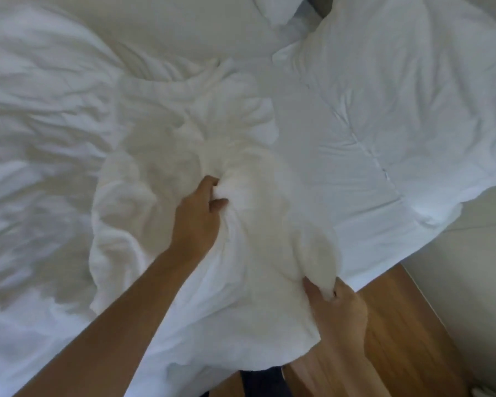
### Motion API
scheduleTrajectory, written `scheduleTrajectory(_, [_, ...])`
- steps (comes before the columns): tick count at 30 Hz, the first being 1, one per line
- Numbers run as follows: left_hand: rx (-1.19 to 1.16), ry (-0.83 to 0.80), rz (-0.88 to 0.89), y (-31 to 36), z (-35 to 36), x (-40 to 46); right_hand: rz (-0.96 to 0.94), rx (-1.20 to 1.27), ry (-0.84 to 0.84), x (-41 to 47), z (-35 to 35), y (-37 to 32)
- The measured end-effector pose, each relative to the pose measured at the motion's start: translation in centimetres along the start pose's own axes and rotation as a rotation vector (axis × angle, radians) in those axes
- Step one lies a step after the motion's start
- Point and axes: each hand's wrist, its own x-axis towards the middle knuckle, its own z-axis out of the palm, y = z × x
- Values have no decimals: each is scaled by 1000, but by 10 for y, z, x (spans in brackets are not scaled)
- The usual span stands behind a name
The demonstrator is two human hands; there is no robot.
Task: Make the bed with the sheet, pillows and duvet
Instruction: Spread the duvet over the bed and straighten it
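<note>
Head view, looking down over the near edge of a bed. A bunched white cloth [212,196], soft and heavily creased, with a faintly ribbed weave at its far end, lies on the bed with its long axis running from the near edge away toward the bed's middle; whether it is the sheet, the duvet or a cover cannot be told. Left hand [198,216] grips a raised fold near its centre, fingers curled into the fabric. Right hand [337,308] pinches a rounded corner at the bed's edge. The hands are apart. A flatter white layer [384,124] with a stitched seam spreads to the right; a pillow [278,10] lies at the far end. Wooden floor [398,325], smooth and orange-brown, shows below.
</note>
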Motion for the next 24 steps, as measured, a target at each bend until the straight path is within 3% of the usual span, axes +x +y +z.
scheduleTrajectory(4, [82,-133,37,16,46,-4,6,176,-218,46,-2,16])
scheduleTrajectory(8, [58,-142,-34,6,49,-9,-45,12,-370,124,11,-9])
scheduleTrajectory(10, [-15,-164,-58,3,41,-6,-23,65,-577,150,31,-20])
scheduleTrajectory(13, [-132,-131,-125,1,30,3,157,248,-921,161,60,-22])
scheduleTrajectory(16, [-107,-107,-176,-3,37,13,165,176,-1224,137,72,-24])
scheduleTrajectory(18, [-68,-99,-237,-5,54,16,200,209,-1235,120,66,-18])
scheduleTrajectory(22, [-55,-47,-349,-1,93,15,439,781,-1228,124,13,19])
scheduleTrajectory(24, [-59,-83,-348,14,115,12,371,745,-1257,124,-9,28])
